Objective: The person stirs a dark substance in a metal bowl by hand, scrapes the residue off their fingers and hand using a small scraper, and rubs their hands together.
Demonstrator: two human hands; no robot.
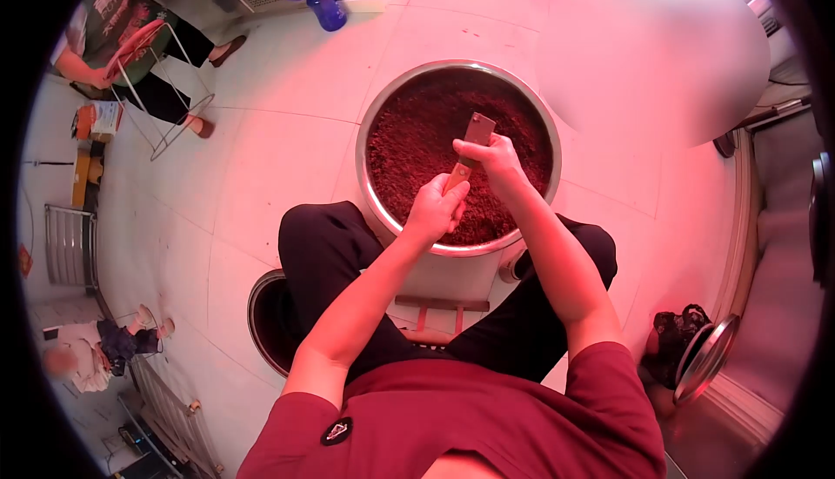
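A wide metal basin (372, 185) stands on the floor between my knees, filled with a dark, crumbly, finely chopped mass (413, 144) that looks reddish in this light. Over it I hold a cleaver (479, 127) with a small rectangular blade, a hole near its top corner, and a wooden handle. My left hand (437, 207) is closed around the handle. My right hand (496, 159) is closed on the lower part of the blade, its thumb lying across the flat. The blade's top end points away from me.
A dark round bucket (261, 322) stands by my left leg. A blue bottle (325, 7) is on the floor ahead. At upper left a person (143, 53) holds a folding stool (139, 44); another person (91, 353) sits at lower left. Metal lids (709, 359) lean at right.
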